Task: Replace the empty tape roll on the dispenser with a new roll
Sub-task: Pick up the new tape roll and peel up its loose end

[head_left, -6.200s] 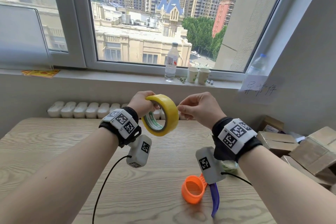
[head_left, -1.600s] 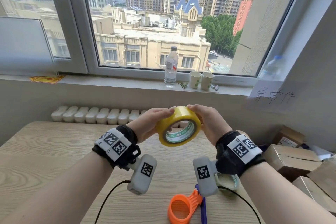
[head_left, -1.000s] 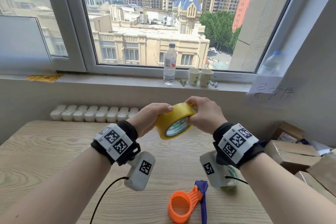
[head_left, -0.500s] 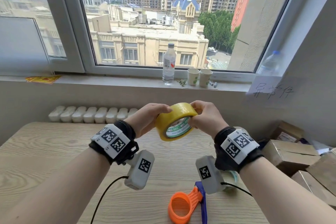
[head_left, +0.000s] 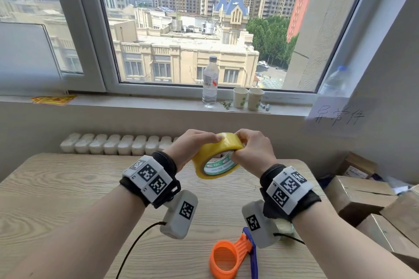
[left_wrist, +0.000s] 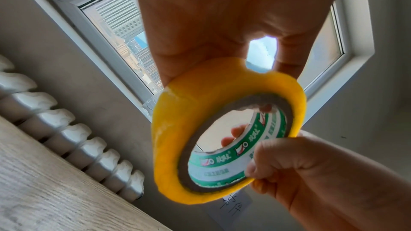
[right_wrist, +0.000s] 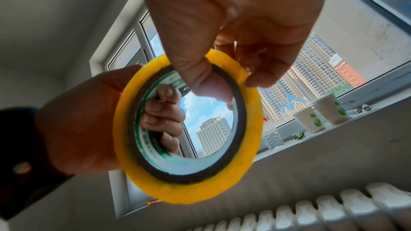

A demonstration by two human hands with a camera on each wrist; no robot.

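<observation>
A yellow tape roll (head_left: 213, 154) with a green and white printed core is held up in the air above the wooden table (head_left: 56, 188). My left hand (head_left: 192, 145) grips its left side, with the fingers curled into the core (right_wrist: 162, 117). My right hand (head_left: 251, 149) pinches its right edge: the thumb lies inside the core (right_wrist: 206, 83) and a fingertip sits on the outer tape face. The orange dispenser (head_left: 229, 256) with a dark blue blade arm lies on the table below my right wrist. Its ring holds no roll.
Cardboard boxes (head_left: 360, 197) are stacked at the table's right edge. A white radiator (head_left: 118, 144) runs behind the table. On the sill stand a water bottle (head_left: 210, 81) and two paper cups (head_left: 248, 98). A handwritten paper note (head_left: 337, 116) hangs on the right wall.
The roll has been turned between both hands and tipped so its core faces down toward me. The right hand's grip has shifted along the rim. The dispenser has not moved.
</observation>
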